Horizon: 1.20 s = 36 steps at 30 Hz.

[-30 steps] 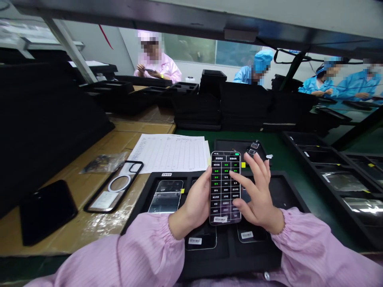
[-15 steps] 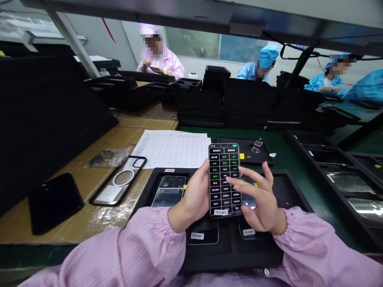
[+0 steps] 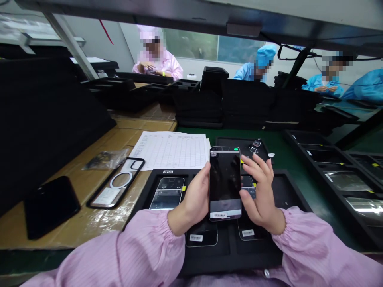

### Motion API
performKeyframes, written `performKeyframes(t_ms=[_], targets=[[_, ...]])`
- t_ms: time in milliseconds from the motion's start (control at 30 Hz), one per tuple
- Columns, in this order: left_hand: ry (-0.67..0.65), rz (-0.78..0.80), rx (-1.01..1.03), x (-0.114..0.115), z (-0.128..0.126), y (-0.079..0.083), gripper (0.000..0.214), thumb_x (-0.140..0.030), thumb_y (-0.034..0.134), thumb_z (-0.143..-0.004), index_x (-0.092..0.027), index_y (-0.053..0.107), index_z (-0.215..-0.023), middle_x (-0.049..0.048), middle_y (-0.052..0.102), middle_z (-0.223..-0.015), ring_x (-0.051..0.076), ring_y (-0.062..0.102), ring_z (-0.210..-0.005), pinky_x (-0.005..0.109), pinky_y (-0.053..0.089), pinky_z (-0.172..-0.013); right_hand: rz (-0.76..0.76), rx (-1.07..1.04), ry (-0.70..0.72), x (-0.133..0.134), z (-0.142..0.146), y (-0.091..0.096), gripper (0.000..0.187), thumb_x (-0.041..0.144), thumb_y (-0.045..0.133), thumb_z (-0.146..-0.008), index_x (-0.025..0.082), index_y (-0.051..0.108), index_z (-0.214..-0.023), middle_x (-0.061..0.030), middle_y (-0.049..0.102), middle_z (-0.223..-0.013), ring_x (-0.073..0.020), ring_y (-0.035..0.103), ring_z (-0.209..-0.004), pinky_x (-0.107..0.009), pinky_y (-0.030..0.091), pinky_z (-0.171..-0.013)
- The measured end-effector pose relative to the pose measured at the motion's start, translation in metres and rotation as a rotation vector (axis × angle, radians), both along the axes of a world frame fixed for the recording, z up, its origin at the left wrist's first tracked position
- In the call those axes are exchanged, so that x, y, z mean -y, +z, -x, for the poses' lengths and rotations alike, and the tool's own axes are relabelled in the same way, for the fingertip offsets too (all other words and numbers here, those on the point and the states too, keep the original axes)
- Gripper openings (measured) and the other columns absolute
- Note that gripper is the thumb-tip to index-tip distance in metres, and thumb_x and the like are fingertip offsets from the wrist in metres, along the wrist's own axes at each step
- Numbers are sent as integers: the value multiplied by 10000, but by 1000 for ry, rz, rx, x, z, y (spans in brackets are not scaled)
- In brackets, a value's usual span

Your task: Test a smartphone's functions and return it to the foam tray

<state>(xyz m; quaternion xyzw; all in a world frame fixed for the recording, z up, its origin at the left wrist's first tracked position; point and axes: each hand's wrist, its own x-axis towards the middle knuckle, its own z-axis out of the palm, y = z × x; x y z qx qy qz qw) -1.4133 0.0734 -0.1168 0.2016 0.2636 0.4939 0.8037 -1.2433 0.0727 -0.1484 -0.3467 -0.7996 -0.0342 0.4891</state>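
Note:
My left hand [image 3: 191,201] grips a smartphone [image 3: 225,183] by its left edge and holds it upright above a black foam tray [image 3: 278,191]. The phone's screen is mostly dark, with a pale band along the bottom. My right hand [image 3: 259,195] rests against the phone's right edge, fingers wrapped round it. Under my hands, several phones lie face up in the tray's slots; one phone [image 3: 166,193] sits in the left slot.
A printed sheet [image 3: 172,150] lies behind the tray. A clear phone case [image 3: 116,188] and a black phone [image 3: 49,208] rest on the cardboard-covered bench at left. Black trays [image 3: 338,175] line the right side. Several people in pink and blue coats work at the back.
The phone's screen went from a grid of green and white buttons to a mostly dark page. My right fingers left the screen and settled on the phone's right edge.

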Motion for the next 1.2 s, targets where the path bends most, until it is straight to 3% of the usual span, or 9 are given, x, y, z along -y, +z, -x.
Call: performKeyframes(t_ms=[200, 400, 533, 733, 967, 1200], targets=[[5, 46, -31, -1, 1, 6, 561, -458, 316, -1028, -122, 586, -1387, 147, 738, -1132, 316, 674, -1111, 472, 452, -1055, 101, -48, 12, -2, 1, -1, 575, 291, 434, -994, 244, 263, -1541, -117, 337, -1581, -360, 245, -1491, -680, 154, -1192], [80, 41, -39, -6, 5, 5, 557, -475, 364, -1017, -125, 585, -1390, 155, 732, -1153, 324, 681, -1105, 482, 455, -1057, 266, -5, 104, -1, 3, -10, 617, 339, 429, -1017, 230, 178, -1570, -139, 365, -1564, -349, 291, -1479, -677, 104, -1210], [90, 21, -21, -8, 6, 1, 540, -472, 388, -1013, -137, 596, -1381, 145, 729, -1170, 319, 685, -1100, 478, 464, -1054, 261, 17, 113, 0, 8, -17, 729, 364, 479, -988, 212, 93, -1587, -178, 315, -1586, -372, 374, -1436, -689, 111, -1203], [98, 55, -67, -8, 5, 4, 550, -465, 347, -1022, -121, 605, -1366, 150, 734, -1149, 318, 685, -1098, 476, 460, -1053, 246, 18, 61, -1, 11, -16, 774, 294, 518, -947, 193, 82, -1579, -191, 425, -1511, -341, 419, -1410, -689, 94, -1204], [21, 94, -4, -11, 10, 6, 575, -473, 317, -1008, -105, 654, -1294, 154, 739, -1114, 326, 680, -1078, 474, 463, -1032, 240, 30, 118, -2, 8, -16, 718, 350, 448, -998, 207, 66, -1589, -191, 339, -1566, -350, 396, -1424, -701, 117, -1195], [-94, 188, -20, -14, 15, 3, 524, -438, 362, -992, -90, 688, -1211, 170, 740, -1084, 318, 698, -1000, 470, 484, -984, 440, -86, 174, -4, 6, -18, 617, 400, 361, -1063, 270, 74, -1593, -156, 310, -1598, -317, 365, -1449, -669, 220, -1194]])
